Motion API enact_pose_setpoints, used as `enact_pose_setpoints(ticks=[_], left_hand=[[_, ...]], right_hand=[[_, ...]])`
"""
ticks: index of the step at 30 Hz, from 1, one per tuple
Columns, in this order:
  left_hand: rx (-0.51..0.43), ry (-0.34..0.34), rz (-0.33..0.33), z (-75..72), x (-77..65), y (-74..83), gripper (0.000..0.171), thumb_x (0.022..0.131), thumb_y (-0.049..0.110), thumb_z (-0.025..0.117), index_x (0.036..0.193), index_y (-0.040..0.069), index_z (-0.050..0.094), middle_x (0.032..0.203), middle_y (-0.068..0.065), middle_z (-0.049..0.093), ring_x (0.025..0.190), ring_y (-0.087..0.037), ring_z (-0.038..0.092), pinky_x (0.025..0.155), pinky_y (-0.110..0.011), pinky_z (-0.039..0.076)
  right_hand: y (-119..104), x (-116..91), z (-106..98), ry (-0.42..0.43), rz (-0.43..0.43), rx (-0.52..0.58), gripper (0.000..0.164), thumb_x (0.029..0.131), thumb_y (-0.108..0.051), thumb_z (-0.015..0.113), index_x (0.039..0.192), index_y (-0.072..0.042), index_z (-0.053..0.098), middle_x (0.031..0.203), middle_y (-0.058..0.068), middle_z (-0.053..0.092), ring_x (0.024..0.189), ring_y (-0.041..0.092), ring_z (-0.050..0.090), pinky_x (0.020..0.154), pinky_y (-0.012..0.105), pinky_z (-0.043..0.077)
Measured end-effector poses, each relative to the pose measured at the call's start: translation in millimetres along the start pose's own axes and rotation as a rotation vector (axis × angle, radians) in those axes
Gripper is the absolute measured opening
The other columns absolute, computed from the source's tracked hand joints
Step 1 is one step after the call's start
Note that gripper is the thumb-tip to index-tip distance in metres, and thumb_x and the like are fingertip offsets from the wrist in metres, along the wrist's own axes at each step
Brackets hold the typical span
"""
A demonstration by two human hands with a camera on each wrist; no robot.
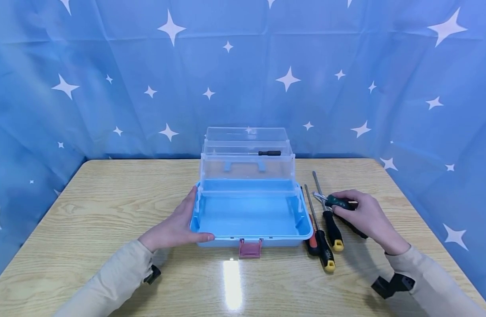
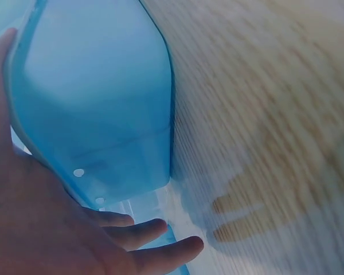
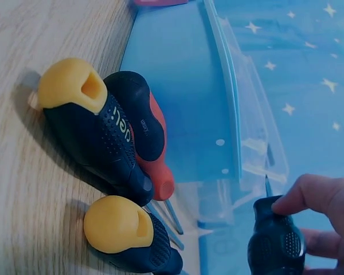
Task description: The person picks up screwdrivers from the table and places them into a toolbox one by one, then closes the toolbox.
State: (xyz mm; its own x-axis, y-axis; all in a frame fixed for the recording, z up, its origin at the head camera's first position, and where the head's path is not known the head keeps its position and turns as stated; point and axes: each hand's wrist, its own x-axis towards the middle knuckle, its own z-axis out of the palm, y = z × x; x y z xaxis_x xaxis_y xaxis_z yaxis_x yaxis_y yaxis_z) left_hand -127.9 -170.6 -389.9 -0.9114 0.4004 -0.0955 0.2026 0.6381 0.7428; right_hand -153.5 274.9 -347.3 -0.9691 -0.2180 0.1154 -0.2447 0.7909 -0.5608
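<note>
A blue toolbox [image 1: 246, 241] stands with its clear lid and trays raised and its main compartment bare. My left hand [image 1: 172, 226] rests against its left side, thumb along the front rim. In the left wrist view, the other fingers [image 2: 166, 258] stretch out straight beside the blue wall. To the right of the box, my right hand [image 1: 367, 215] pinches a screwdriver by its dark green handle [image 1: 335, 201], over other tools. In the right wrist view, the thumb and fingers lie on one side of that handle [image 3: 275, 243], with a thin shaft pointing up.
Two black-and-yellow screwdrivers [image 1: 324, 251] and a red-and-black one [image 1: 312, 246] lie along the box's right side. A further dark handle [image 1: 351, 226] lies under my right hand. A small black-handled screwdriver [image 1: 269, 153] sits in the upper tray. A pink latch [image 1: 250, 249] hangs in front.
</note>
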Motion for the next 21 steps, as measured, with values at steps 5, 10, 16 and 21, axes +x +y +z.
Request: enact_pose_setpoints(ticks=[5, 10, 16, 21], left_hand=[[0.044, 0.010, 0.006, -0.4, -0.9, 0.6, 0.126, 0.077, 0.053, 0.076, 0.152, 0.003, -0.012, 0.158, -0.022, -0.006, 0.143, -0.042, -0.001, 0.108, -0.063, 0.014], [0.098, 0.015, 0.012, -1.0, -1.6, 1.8, 0.125, 0.078, 0.055, 0.074, 0.152, 0.002, -0.011, 0.159, -0.019, -0.008, 0.143, -0.040, -0.007, 0.110, -0.061, 0.009], [0.122, 0.024, 0.020, -0.3, -2.1, 1.2, 0.125, 0.078, 0.056, 0.074, 0.152, 0.001, -0.010, 0.159, -0.019, -0.009, 0.143, -0.041, -0.009, 0.111, -0.059, 0.003], [0.136, 0.029, 0.028, 0.2, -1.6, -0.1, 0.125, 0.078, 0.056, 0.073, 0.152, 0.000, -0.009, 0.159, -0.020, -0.007, 0.143, -0.042, -0.007, 0.111, -0.058, 0.001]], right_hand=[[0, 0, -1, 0.013, -0.006, 0.005, 0.031, 0.092, -0.011, 0.065, 0.119, 0.003, 0.065, 0.115, 0.024, 0.060, 0.096, 0.036, 0.060, 0.072, 0.040, 0.046], [0, 0, -4, 0.020, -0.010, 0.007, 0.033, 0.092, -0.014, 0.065, 0.120, 0.003, 0.064, 0.116, 0.025, 0.060, 0.098, 0.037, 0.059, 0.074, 0.041, 0.047], [-3, 3, -8, 0.014, -0.027, 0.005, 0.032, 0.092, -0.014, 0.065, 0.119, 0.004, 0.064, 0.116, 0.025, 0.060, 0.094, 0.035, 0.060, 0.072, 0.038, 0.048], [-5, 5, -11, 0.002, -0.024, 0.012, 0.033, 0.092, -0.013, 0.065, 0.119, 0.006, 0.064, 0.116, 0.026, 0.059, 0.092, 0.033, 0.060, 0.067, 0.030, 0.049]])
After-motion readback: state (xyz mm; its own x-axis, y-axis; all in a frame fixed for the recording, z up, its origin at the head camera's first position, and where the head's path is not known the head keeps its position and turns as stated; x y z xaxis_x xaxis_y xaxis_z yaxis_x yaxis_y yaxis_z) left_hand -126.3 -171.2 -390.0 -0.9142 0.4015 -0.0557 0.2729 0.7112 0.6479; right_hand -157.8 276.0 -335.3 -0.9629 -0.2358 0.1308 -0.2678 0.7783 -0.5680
